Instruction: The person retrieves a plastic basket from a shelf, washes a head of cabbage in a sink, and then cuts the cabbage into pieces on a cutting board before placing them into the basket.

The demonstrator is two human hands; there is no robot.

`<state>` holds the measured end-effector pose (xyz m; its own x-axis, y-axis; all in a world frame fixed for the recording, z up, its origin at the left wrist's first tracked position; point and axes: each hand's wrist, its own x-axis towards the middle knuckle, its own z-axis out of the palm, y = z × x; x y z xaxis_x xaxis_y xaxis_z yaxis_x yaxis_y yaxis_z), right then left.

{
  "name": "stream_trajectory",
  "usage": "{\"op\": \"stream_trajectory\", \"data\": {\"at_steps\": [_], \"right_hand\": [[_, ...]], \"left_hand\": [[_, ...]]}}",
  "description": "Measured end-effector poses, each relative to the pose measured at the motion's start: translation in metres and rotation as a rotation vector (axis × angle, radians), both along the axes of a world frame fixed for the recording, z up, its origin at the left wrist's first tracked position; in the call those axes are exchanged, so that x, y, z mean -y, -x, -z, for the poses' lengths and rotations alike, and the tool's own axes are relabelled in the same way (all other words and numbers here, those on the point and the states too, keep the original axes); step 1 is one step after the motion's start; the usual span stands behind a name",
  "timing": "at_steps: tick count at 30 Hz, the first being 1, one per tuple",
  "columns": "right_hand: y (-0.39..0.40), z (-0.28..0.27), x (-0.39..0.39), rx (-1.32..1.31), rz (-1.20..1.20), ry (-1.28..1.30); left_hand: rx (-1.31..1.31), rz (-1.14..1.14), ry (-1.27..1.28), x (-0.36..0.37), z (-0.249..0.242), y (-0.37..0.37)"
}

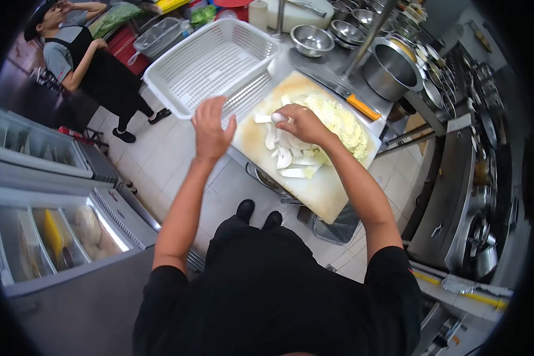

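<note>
My right hand (302, 123) rests over chopped cabbage pieces (288, 155) on a pale cutting board (323, 193), with one white piece pinched at its fingertips. A heap of shredded cabbage (343, 121) lies on the board's far side. My left hand (210, 130) hovers with fingers apart at the board's left edge, just below the rim of a white plastic basket (210, 62), holding nothing. A knife with an orange handle (362, 107) lies beyond the board.
Steel bowls (312, 39) and a large steel pot (390, 70) stand on the counter at the back. A person in a dark apron (92, 65) stands at far left. A glass-topped display case (53, 231) is at my left; a stove (474, 178) lies at right.
</note>
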<state>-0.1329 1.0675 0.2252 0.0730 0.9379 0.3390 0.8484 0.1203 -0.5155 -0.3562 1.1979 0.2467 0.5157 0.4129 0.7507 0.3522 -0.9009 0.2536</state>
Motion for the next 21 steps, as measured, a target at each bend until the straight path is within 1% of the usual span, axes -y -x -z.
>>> {"op": "stream_trajectory", "data": {"at_steps": [1,2,3,4,6,7,8,9,10,12,14,15,16,17,18,19,20,21], "right_hand": [[0.001,-0.011,0.009,0.004,0.031,-0.001],[0.002,-0.027,0.019,-0.377,0.100,0.135],[0.003,-0.037,0.029,-0.761,0.168,0.253],[0.002,-0.033,0.038,-0.892,0.160,0.130],[-0.007,-0.028,0.061,-0.910,0.256,0.035],[-0.009,-0.024,0.082,-0.932,0.316,-0.029],[-0.003,-0.036,0.107,-0.889,0.480,-0.140],[0.000,-0.049,0.138,-0.915,0.556,-0.174],[-0.002,-0.041,0.169,-0.885,0.628,-0.293],[0.010,-0.049,0.217,-0.954,0.897,-0.494],[0.013,-0.027,0.272,-0.946,0.997,-0.520],[0.014,-0.011,0.295,-0.926,1.078,-0.435],[0.016,0.007,0.314,-0.903,1.156,-0.349],[0.015,0.033,0.332,-0.910,1.224,-0.240],[0.016,0.059,0.343,-0.913,1.292,-0.131],[0.023,0.080,0.348,-0.916,1.288,-0.131],[0.029,0.099,0.353,-0.540,1.335,0.114],[0.029,0.107,0.356,-0.155,1.340,0.349]], "left_hand": [[-0.092,-0.055,-0.120,-0.014,-0.007,-0.006],[-0.085,-0.019,-0.124,-0.030,-0.004,-0.011],[-0.273,-0.023,0.091,-0.047,0.004,-0.017],[-0.470,-0.023,0.299,-0.063,0.013,-0.024],[-0.450,0.057,0.254,-0.085,0.034,-0.034],[-0.532,0.044,0.286,-0.084,0.031,-0.045],[-0.416,0.166,0.208,-0.079,0.030,-0.047],[-0.429,0.207,0.209,-0.067,0.024,-0.055],[-0.463,0.198,0.241,-0.058,0.014,-0.059],[-0.490,0.179,0.318,-0.051,0.011,-0.063],[-0.484,0.184,0.303,-0.053,0.015,-0.070],[-0.471,0.195,0.288,-0.053,0.015,-0.071],[-0.403,0.167,0.215,-0.046,0.012,-0.073],[-0.404,0.159,0.211,-0.038,0.007,-0.074],[-0.319,0.227,0.190,-0.031,0.000,-0.077],[-0.235,0.296,0.171,-0.023,-0.004,-0.080],[-0.212,0.325,0.336,-0.013,-0.005,-0.082],[-0.210,0.320,0.336,-0.004,-0.008,-0.085]]}}
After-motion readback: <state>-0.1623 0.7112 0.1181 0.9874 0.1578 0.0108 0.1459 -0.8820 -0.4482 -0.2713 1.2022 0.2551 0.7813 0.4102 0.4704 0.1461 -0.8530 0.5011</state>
